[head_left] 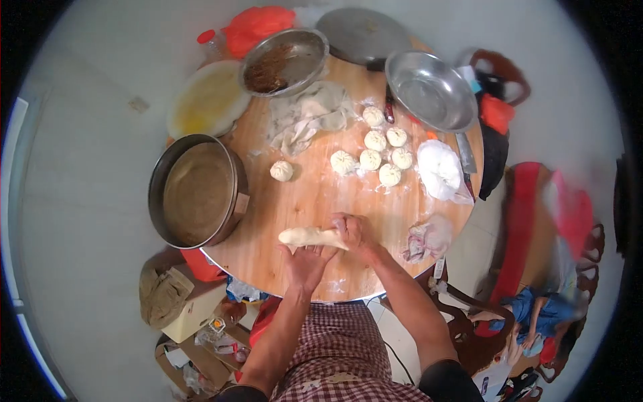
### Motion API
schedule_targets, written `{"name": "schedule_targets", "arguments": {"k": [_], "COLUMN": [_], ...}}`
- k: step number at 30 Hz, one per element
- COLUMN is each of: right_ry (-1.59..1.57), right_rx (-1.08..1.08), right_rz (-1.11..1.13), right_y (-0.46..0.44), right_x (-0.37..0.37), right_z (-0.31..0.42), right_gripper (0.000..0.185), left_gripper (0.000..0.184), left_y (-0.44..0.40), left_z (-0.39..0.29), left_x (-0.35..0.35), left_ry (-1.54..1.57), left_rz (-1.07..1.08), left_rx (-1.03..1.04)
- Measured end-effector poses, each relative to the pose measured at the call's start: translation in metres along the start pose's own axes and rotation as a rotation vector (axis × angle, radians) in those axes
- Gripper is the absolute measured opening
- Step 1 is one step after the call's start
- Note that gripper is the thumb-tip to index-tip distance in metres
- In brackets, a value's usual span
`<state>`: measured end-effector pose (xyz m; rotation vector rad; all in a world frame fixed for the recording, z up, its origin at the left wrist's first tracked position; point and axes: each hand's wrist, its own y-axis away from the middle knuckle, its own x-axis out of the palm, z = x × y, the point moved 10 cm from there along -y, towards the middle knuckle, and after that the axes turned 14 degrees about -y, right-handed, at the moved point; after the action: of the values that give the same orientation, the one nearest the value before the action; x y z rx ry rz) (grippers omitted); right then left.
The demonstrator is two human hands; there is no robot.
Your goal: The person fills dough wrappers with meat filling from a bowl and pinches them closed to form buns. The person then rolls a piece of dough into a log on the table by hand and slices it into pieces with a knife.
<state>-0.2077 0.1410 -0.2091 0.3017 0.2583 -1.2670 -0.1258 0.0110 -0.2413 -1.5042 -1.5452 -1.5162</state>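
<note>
A pale, smooth log of dough is held just over the near part of the round wooden table. My right hand wraps its fingers around the right end of the dough. Palm up, my left hand lies under the log's middle, thumb spread to the left and fingers stretched out, partly hidden by the dough. Farther back, several pleated buns sit grouped on the floured wood. One more bun stands apart, left of the group.
A deep round steamer pan stands at the left. Along the back are a metal bowl with brown filling, a damp cloth and a metal basin. A cleaver and white plastic bag lie right. Another person is at lower right.
</note>
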Motion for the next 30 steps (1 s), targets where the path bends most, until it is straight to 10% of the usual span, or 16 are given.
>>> {"name": "schedule_targets", "arguments": {"k": [3,5,6,8,10,11,12,17,30], "right_ry": [0.272,0.243,0.266,0.278,0.254,0.249,0.254,0.284,0.269], "right_rx": [0.043,-0.113,-0.074,-0.092,-0.176,-0.141,-0.096,0.166,0.060], "right_rz": [0.039,-0.167,-0.174,-0.231,-0.251,-0.218,-0.194,-0.155,-0.227], "right_y": [0.009,0.031,0.038,0.055,0.048,0.045,0.046,0.070,0.086], "right_x": [0.002,-0.009,-0.013,-0.022,-0.012,-0.007,-0.008,-0.031,-0.056], "right_z": [-0.037,-0.035,-0.036,-0.039,-0.028,-0.022,-0.018,-0.040,-0.059], "right_gripper": [0.025,0.027,0.030,0.029,0.027,0.026,0.025,0.021,0.017], "left_gripper": [0.068,0.057,0.057,0.042,0.040,0.031,0.026,0.024,0.019], "left_y": [0.000,0.019,0.023,0.014,0.018,0.044,0.038,0.062,0.064], "left_z": [0.014,-0.025,-0.040,-0.013,0.026,0.037,0.043,0.059,0.103], "left_x": [-0.086,-0.097,-0.081,0.051,0.103,0.176,0.234,0.216,0.313], "left_ry": [-0.245,-1.285,-1.264,-2.670,-3.074,-3.169,-3.143,-3.086,-2.895], "left_rz": [-0.179,-0.449,-0.496,0.611,1.070,1.278,0.596,0.607,1.105], "left_rx": [-0.237,-0.204,-0.164,0.132,-0.366,-0.075,0.561,0.494,0.572]}}
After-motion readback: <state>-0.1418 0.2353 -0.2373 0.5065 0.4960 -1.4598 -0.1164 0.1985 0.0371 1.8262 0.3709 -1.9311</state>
